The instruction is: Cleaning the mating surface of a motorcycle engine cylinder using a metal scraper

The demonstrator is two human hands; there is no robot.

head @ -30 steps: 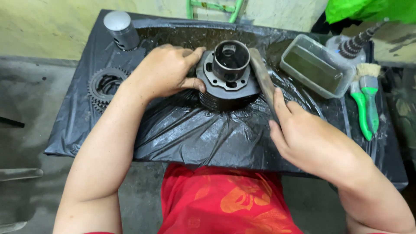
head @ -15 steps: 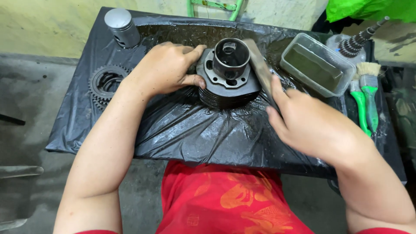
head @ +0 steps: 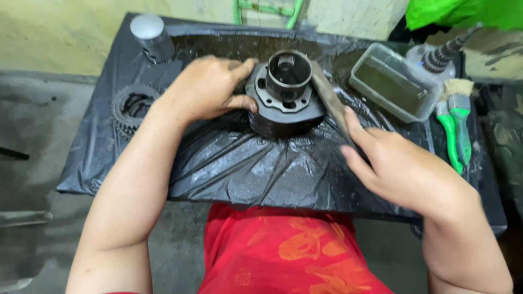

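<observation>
A dark finned engine cylinder (head: 286, 100) stands upright on a table covered in black plastic sheet (head: 229, 158). My left hand (head: 210, 87) grips its left side, fingers wrapped on the flange. My right hand (head: 403, 169) holds a long flat file (head: 329, 103), whose far end rests against the cylinder's right side near the top.
A silver piston (head: 152, 35) stands at the back left and a toothed gear (head: 131, 109) lies at the left. A clear tub of dark liquid (head: 395, 87), two green-handled brushes (head: 455, 125) and a geared shaft (head: 444, 54) lie at the right.
My right hand has slid back and forth a little along the cylinder's right side with the file. My left hand stays on the cylinder.
</observation>
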